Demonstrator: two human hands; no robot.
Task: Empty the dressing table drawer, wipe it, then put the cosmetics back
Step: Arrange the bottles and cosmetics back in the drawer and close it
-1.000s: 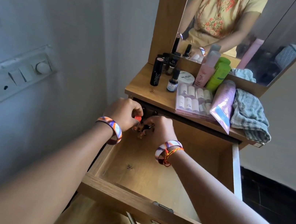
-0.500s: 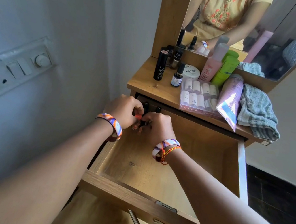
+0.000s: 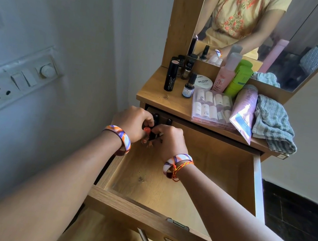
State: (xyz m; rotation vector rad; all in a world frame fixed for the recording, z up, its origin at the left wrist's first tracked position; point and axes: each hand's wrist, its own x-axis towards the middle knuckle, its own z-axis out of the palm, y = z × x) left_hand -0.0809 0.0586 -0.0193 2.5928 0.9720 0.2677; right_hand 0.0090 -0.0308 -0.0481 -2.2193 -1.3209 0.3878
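Drawer [image 3: 141, 204]: both hands grip lipstick [image 3: 153, 135].

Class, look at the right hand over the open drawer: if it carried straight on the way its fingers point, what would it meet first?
The right hand points toward the drawer's back left corner, so probably the small dark containers standing there; depth is unclear.

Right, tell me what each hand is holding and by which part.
Both hands, left hand and right hand, grip small dark cosmetic tubes at the drawer back; fingers hide where exactly.
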